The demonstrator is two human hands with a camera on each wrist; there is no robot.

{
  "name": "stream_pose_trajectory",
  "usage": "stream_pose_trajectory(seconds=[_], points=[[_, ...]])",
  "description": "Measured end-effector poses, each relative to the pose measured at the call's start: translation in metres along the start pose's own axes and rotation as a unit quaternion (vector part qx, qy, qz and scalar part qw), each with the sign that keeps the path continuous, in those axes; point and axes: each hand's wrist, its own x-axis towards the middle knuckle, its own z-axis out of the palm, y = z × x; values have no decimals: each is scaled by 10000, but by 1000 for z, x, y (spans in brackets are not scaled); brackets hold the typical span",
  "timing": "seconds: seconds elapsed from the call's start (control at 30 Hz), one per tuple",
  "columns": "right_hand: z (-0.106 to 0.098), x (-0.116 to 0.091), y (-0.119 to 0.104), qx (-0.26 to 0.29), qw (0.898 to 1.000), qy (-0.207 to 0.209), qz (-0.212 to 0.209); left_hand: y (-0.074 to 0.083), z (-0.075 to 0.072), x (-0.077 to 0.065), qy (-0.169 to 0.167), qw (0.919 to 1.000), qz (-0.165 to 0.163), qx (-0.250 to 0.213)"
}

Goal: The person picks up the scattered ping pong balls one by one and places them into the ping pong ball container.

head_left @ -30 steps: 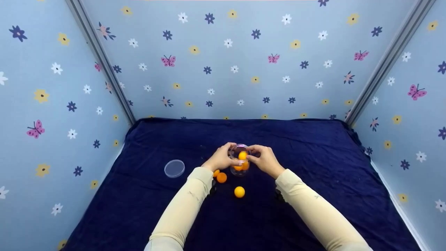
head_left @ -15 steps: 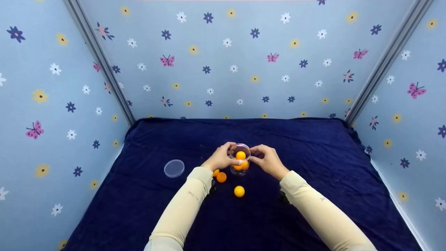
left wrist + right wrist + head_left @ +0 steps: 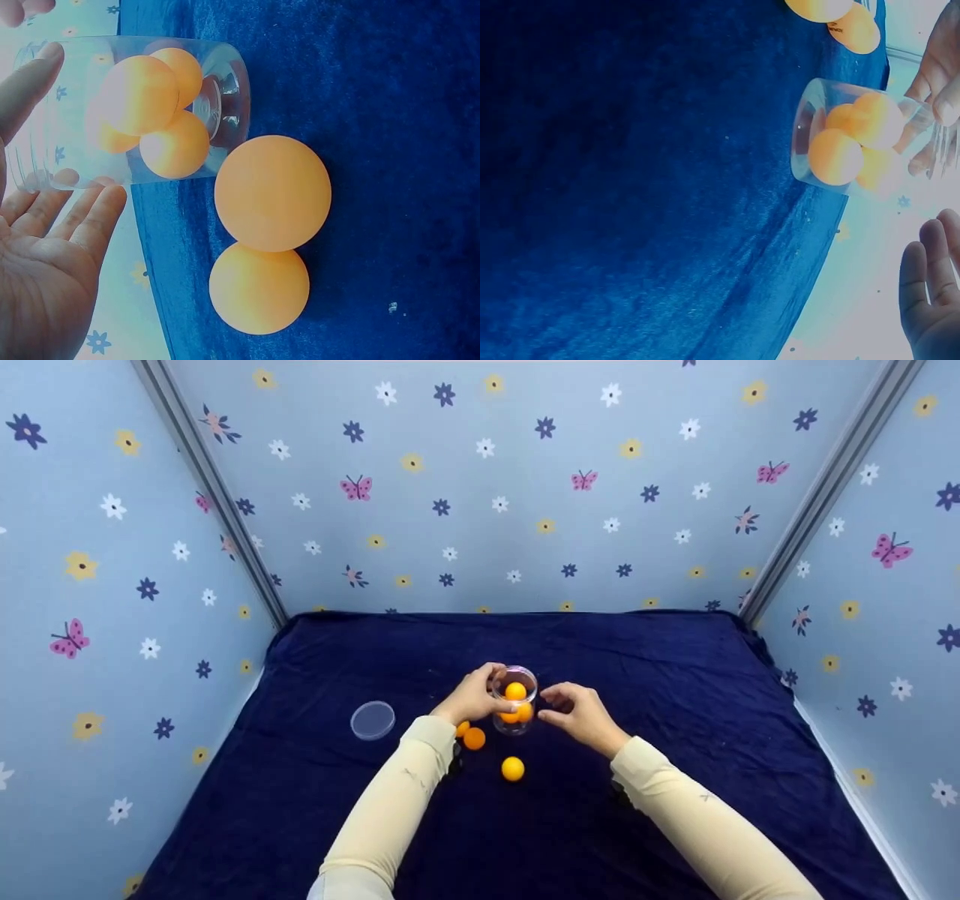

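A clear plastic jar [image 3: 514,727] stands upright on the dark blue cloth with several orange ping-pong balls [image 3: 142,97] inside. My left hand [image 3: 474,695] grips the jar near its open rim, thumb on the near side and fingers round the far side. To the right of the jar, my right hand [image 3: 583,717] is apart from it, fingers loosely bent and nothing between them; its fingertips [image 3: 913,262] show at the edge of the right wrist view. Outside the jar, two orange balls [image 3: 474,739] lie close together by the left wrist, and another ball [image 3: 513,769] lies nearer the body.
A round clear lid [image 3: 373,721] lies flat on the cloth [image 3: 645,660] left of the left hand. Blue flowered walls [image 3: 480,510] enclose the table at the back and on both sides.
My right hand has released a ball into the jar and drawn back to the right from the rim. The left hand keeps its hold on the jar.
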Motion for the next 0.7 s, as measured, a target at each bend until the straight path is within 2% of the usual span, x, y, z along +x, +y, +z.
stream_pose_trajectory(seconds=[0.3,0.53,0.7], points=[[8,-16,3,264,9980,-546,197,0,0,0,51,10000,13,-29],[15,-25,4,425,9956,-818,166,1,0,0,82,9999,26,51],[21,-30,6,335,9937,-1062,120,1,0,0,78,9999,54,68]])
